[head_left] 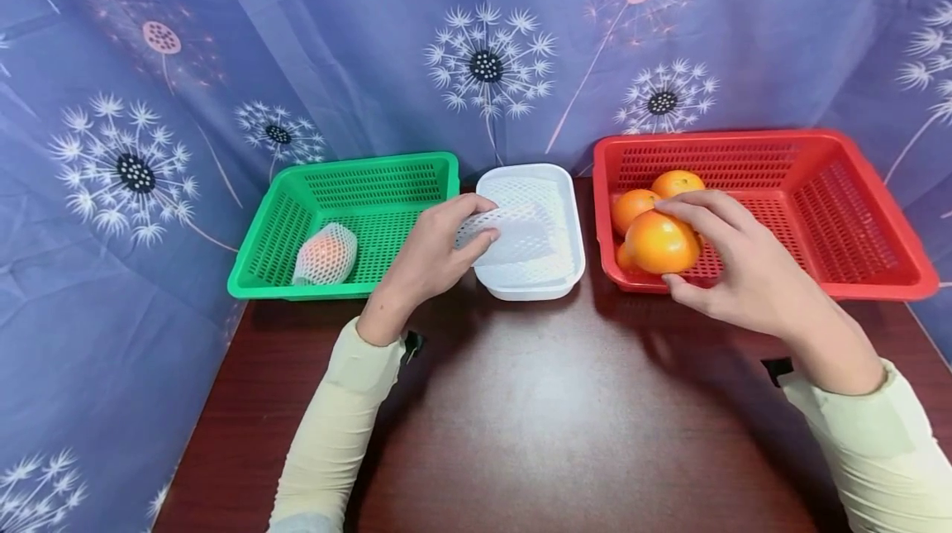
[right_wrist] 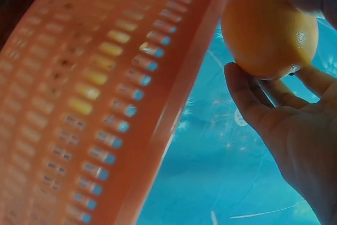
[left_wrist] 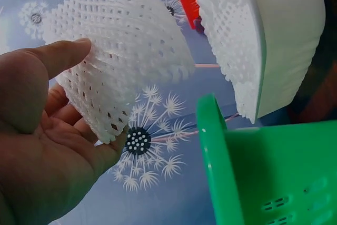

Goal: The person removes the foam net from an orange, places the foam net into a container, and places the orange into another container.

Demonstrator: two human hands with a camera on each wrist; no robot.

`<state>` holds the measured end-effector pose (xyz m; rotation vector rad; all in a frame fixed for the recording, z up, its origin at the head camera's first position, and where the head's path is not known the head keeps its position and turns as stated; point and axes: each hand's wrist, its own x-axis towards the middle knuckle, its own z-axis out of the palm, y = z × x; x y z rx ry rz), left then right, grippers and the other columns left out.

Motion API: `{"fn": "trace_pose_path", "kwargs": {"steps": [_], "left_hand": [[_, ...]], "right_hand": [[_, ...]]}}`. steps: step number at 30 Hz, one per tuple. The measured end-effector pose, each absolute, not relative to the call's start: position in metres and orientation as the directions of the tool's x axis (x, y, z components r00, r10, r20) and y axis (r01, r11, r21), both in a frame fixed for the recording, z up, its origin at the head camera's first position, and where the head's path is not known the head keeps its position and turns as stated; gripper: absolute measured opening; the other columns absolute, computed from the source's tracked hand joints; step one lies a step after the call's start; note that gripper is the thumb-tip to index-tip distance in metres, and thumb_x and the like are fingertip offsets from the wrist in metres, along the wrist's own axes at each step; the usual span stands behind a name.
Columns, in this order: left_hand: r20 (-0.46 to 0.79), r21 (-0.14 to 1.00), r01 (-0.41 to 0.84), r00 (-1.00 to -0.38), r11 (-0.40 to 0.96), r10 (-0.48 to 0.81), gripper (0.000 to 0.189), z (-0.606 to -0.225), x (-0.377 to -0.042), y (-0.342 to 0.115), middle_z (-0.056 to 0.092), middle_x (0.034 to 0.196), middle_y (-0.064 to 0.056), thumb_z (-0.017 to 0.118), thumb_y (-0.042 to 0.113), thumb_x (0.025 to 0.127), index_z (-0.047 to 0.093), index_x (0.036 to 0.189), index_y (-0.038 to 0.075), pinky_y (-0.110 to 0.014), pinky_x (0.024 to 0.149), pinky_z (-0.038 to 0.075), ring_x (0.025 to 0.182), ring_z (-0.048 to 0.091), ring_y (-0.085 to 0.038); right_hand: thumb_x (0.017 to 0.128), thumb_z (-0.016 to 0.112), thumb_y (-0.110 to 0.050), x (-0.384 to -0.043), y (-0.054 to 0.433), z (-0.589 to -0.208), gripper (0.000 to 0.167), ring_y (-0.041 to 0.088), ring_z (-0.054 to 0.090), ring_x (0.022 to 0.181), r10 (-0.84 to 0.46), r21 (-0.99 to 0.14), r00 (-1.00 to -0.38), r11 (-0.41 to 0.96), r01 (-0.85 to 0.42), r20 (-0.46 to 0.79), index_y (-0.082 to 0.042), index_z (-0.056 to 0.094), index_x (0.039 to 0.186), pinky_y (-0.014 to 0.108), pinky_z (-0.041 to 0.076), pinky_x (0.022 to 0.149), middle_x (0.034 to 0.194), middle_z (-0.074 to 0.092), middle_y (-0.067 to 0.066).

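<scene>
Over the red basket [head_left: 888,212], my half-curled right hand [head_left: 754,277] holds a probably slick orange [head_left: 664,244] by its sides; leftward, my left hand [head_left: 433,250] pinches soft netting [left_wrist: 124,30].

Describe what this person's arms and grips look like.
The long, pale-yellow, wrinkled fabric left sleeve and the matching right sleeve end in smoother cuffs. A small black left-wrist piece and a small black right-wrist piece show beside them. The left grip and right grip are bare, without gloves.

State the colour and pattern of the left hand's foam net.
The foam net is white, an open mesh; the left wrist view shows it best.
</scene>
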<state>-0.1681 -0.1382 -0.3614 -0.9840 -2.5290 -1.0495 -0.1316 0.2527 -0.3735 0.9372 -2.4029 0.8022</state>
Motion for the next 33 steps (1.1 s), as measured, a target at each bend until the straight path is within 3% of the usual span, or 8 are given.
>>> {"fn": "trace_pose_path", "kwargs": {"steps": [14,23,26,29,33], "left_hand": [[0.245,0.544,0.578,-0.803,0.609,0.543,0.027,-0.340,-0.179,-0.136,0.073,0.122,-0.006,0.074,0.018,0.102,0.070,0.126,0.007,-0.038,0.100,0.052,0.114,0.067,-0.020],[0.160,0.512,0.559,-0.808,0.652,0.567,0.028,-0.323,-0.186,-0.136,0.073,0.124,-0.004,0.074,0.020,0.102,0.070,0.127,0.008,-0.039,0.104,0.051,0.116,0.067,-0.020],[0.143,0.508,0.560,-0.804,0.655,0.577,0.028,-0.319,-0.193,-0.135,0.074,0.122,-0.003,0.073,0.021,0.103,0.069,0.127,0.008,-0.038,0.101,0.052,0.110,0.067,-0.018],[0.123,0.512,0.556,-0.802,0.655,0.585,0.027,-0.318,-0.200,-0.134,0.074,0.118,-0.003,0.072,0.021,0.103,0.069,0.126,0.008,-0.036,0.095,0.052,0.101,0.066,-0.017],[0.093,0.516,0.547,-0.800,0.659,0.592,0.024,-0.316,-0.207,-0.132,0.074,0.120,-0.002,0.071,0.020,0.104,0.069,0.125,0.008,-0.036,0.096,0.052,0.100,0.065,-0.017]], "right_hand": [[0.059,0.091,-0.009,-0.138,0.285,-0.361,0.082,0.032,0.057,0.114,-0.499,-0.310,-0.723,0.675,-0.670,0.478,-0.005,0.065,0.137,0.003,0.023,0.103,0.127,0.060,0.015],[0.060,0.095,-0.008,-0.149,0.299,-0.352,0.085,0.035,0.054,0.117,-0.546,-0.261,-0.756,0.719,-0.644,0.362,-0.008,0.063,0.139,0.006,0.019,0.106,0.132,0.058,0.015],[0.059,0.095,-0.008,-0.155,0.302,-0.351,0.083,0.034,0.055,0.116,-0.562,-0.238,-0.747,0.719,-0.653,0.354,-0.007,0.065,0.136,0.006,0.020,0.104,0.130,0.059,0.015],[0.059,0.095,-0.008,-0.162,0.303,-0.350,0.081,0.033,0.057,0.112,-0.588,-0.211,-0.727,0.707,-0.675,0.355,-0.006,0.066,0.134,0.016,0.032,0.102,0.127,0.060,0.015],[0.057,0.098,-0.009,-0.172,0.304,-0.349,0.084,0.033,0.059,0.109,-0.613,-0.188,-0.722,0.706,-0.683,0.321,-0.004,0.066,0.134,0.041,0.046,0.092,0.124,0.062,0.016]]}}
